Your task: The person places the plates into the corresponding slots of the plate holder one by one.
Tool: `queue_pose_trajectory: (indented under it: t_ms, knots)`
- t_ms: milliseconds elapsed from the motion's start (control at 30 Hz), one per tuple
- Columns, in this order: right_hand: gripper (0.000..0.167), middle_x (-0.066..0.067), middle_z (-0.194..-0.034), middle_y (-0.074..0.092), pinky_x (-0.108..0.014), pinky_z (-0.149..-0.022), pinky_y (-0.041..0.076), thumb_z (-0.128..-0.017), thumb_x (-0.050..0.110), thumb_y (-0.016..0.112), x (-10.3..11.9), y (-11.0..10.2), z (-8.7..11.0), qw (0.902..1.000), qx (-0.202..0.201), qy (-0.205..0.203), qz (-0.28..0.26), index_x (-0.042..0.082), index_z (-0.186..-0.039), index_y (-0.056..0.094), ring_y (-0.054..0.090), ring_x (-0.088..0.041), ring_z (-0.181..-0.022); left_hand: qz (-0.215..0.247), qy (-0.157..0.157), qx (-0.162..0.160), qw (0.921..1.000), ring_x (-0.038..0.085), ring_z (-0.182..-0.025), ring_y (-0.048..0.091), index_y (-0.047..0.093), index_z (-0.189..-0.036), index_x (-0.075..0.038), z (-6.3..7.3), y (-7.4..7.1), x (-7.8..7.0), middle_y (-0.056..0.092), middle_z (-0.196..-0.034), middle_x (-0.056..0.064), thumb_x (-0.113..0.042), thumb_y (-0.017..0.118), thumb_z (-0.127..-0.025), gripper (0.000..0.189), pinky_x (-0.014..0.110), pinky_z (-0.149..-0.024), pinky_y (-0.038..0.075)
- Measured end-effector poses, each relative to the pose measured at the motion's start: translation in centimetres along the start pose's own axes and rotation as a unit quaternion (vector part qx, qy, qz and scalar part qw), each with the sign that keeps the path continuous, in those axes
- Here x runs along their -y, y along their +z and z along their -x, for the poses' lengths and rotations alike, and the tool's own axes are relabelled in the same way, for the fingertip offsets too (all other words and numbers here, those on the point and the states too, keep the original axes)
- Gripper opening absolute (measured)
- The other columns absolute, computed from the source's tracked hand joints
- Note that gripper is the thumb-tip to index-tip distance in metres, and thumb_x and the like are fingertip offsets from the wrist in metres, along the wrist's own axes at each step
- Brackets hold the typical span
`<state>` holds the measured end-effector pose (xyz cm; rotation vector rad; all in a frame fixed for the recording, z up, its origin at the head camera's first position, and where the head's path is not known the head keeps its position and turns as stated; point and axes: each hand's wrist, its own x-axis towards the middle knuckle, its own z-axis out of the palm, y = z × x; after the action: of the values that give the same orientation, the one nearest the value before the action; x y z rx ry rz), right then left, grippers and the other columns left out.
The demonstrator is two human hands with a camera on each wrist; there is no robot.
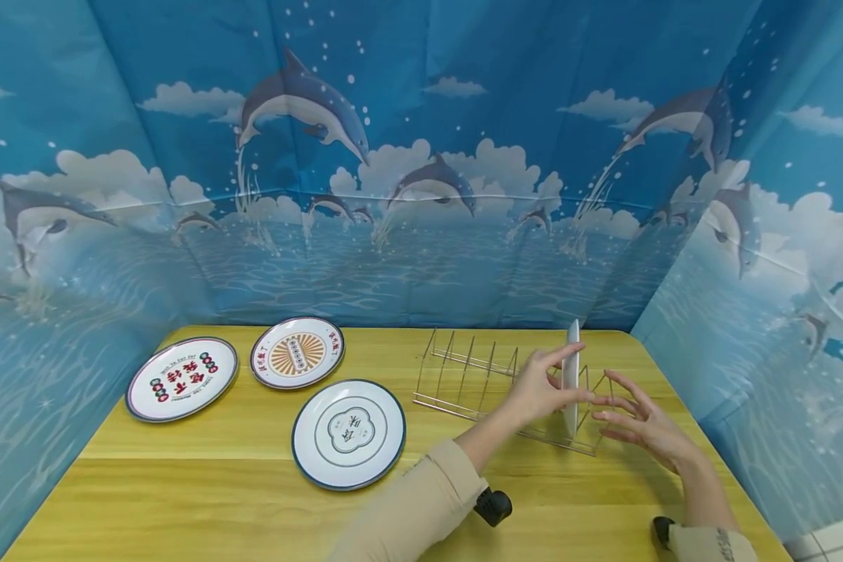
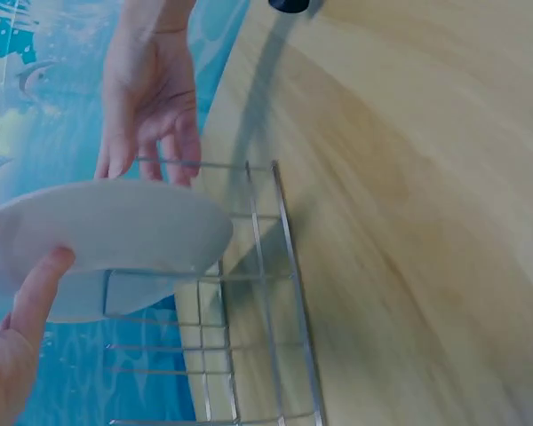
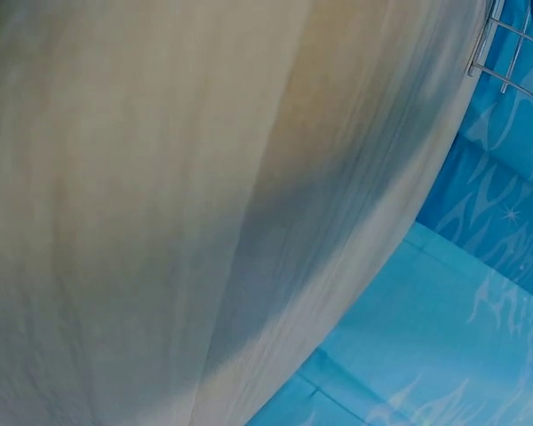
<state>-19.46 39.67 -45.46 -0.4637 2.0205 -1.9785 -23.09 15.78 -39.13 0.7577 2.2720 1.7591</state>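
A white plate (image 1: 571, 378) stands on edge at the right end of a wire dish rack (image 1: 434, 405). My left hand (image 1: 534, 388) pinches it between thumb and fingers from the left. To the right of the plate, my right hand (image 1: 648, 431) has its fingers spread and loosely bent beside the rack's end wires. In the left wrist view the plate's pale face (image 2: 115, 226) covers part of the rack (image 2: 289, 248), and the right hand (image 2: 153, 106) appears beyond it. The right wrist view shows only a corner of the rack, without the hand.
Three patterned plates lie flat on the wooden table (image 1: 204, 499): a red-lettered one (image 1: 183, 380) at far left, an orange-rayed one (image 1: 297, 353) at the back, and a blue-rimmed one (image 1: 349, 435) left of the rack. A dolphin-print curtain (image 1: 421, 257) encloses the table.
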Motion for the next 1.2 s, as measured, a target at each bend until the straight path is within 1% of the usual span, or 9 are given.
queue_pose_trajectory:
  t_ms: [67, 167, 267, 433, 533, 700, 900, 1033, 1200]
  knots:
    - [0.066, 0.005, -0.121, 0.05, -0.031, -0.086, 0.051, -0.096, -0.002, 0.038, 0.0, 0.0, -0.1, 1.0, 0.003, -0.004, -0.002, 0.028, -0.147, 0.008, 0.057, -0.012, -0.108, -0.003, -0.003, -0.003, 1.0, 0.004, -0.071, 0.051, 0.047, -0.129, -0.044, 0.1, 0.3, 0.3, 0.044, -0.125, 0.005, -0.027, 0.076, -0.074, 0.065, 0.018, -0.054, 0.05]
    - [0.066, 0.005, -0.121, 0.05, -0.031, -0.086, 0.051, -0.096, -0.003, 0.037, 0.1, 0.0, -0.1, 0.9999, 0.01, -0.011, -0.007, 0.028, -0.147, 0.008, 0.057, -0.011, -0.107, 0.002, -0.005, 0.0, 1.0, 0.005, -0.075, 0.051, 0.047, -0.129, -0.044, 0.3, 0.6, 0.8, 0.032, -0.141, 0.013, -0.026, 0.076, -0.074, 0.064, 0.018, -0.056, 0.049]
    - [0.066, 0.004, -0.121, 0.049, -0.031, -0.086, 0.051, -0.096, -0.004, 0.036, 0.1, 0.1, -0.2, 0.9995, 0.02, -0.018, -0.016, 0.026, -0.148, 0.007, 0.056, -0.012, -0.108, 0.007, -0.008, 0.002, 0.9999, 0.005, -0.073, 0.051, 0.047, -0.128, -0.045, 0.4, 0.8, 1.1, 0.019, -0.148, 0.017, -0.025, 0.076, -0.075, 0.064, 0.018, -0.055, 0.049]
    - [0.067, 0.005, -0.121, 0.049, -0.032, -0.086, 0.051, -0.096, -0.004, 0.035, 0.1, 0.1, -0.1, 0.9994, 0.023, -0.019, -0.018, 0.023, -0.148, 0.003, 0.056, -0.011, -0.108, 0.007, -0.011, 0.001, 0.9999, 0.003, -0.073, 0.049, 0.046, -0.129, -0.047, 0.5, 0.9, 1.3, 0.025, -0.146, 0.012, -0.026, 0.075, -0.076, 0.064, 0.018, -0.056, 0.049]
    - [0.066, 0.003, -0.122, 0.049, -0.032, -0.086, 0.051, -0.097, -0.004, 0.035, 0.1, 0.0, -0.1, 0.9995, 0.021, -0.017, -0.017, 0.026, -0.148, 0.005, 0.056, -0.011, -0.108, 0.002, -0.009, 0.005, 0.9999, 0.003, -0.073, 0.048, 0.045, -0.13, -0.046, 0.5, 0.9, 1.2, 0.03, -0.142, 0.01, -0.026, 0.075, -0.076, 0.064, 0.018, -0.056, 0.048]
    - [0.066, 0.0, -0.123, 0.049, -0.032, -0.087, 0.051, -0.096, -0.004, 0.035, 0.1, 0.0, -0.1, 0.9995, 0.02, -0.016, -0.019, 0.029, -0.147, 0.009, 0.056, -0.012, -0.107, -0.006, -0.006, 0.027, 0.9996, 0.006, -0.081, 0.053, 0.041, -0.134, -0.044, 0.7, 0.3, 0.9, 0.036, -0.138, 0.007, -0.026, 0.073, -0.078, 0.067, 0.017, -0.059, 0.049]
    - [0.066, -0.002, -0.124, 0.049, -0.032, -0.087, 0.051, -0.096, -0.005, 0.034, 0.1, 0.0, -0.1, 0.999, 0.029, -0.023, -0.025, 0.028, -0.147, 0.009, 0.057, -0.014, -0.108, 0.036, 0.003, 0.066, 0.9972, 0.018, -0.104, 0.056, 0.031, -0.14, -0.041, 1.7, -1.5, 1.2, 0.041, -0.136, -0.002, -0.024, 0.07, -0.082, 0.072, 0.019, -0.071, 0.05]
    - [0.066, -0.002, -0.122, 0.05, -0.032, -0.086, 0.051, -0.096, -0.006, 0.035, 0.1, 0.1, -0.1, 0.9992, 0.019, -0.023, -0.024, 0.027, -0.147, 0.009, 0.058, -0.015, -0.106, 0.071, 0.019, 0.06, 0.9955, 0.016, -0.104, 0.056, 0.033, -0.139, -0.04, 2.8, -3.7, 1.5, 0.046, -0.131, -0.001, -0.021, 0.069, -0.082, 0.069, 0.021, -0.074, 0.05]
    - [0.067, -0.003, -0.121, 0.05, -0.032, -0.086, 0.051, -0.096, -0.004, 0.038, 0.1, 0.2, 0.0, 0.9998, 0.001, -0.011, -0.014, 0.025, -0.147, 0.006, 0.058, -0.014, -0.105, 0.105, 0.029, 0.042, 0.9931, 0.017, -0.105, 0.056, 0.036, -0.138, -0.036, 5.1, -7.5, 2.5, 0.05, -0.126, 0.002, -0.018, 0.068, -0.083, 0.066, 0.024, -0.077, 0.052]
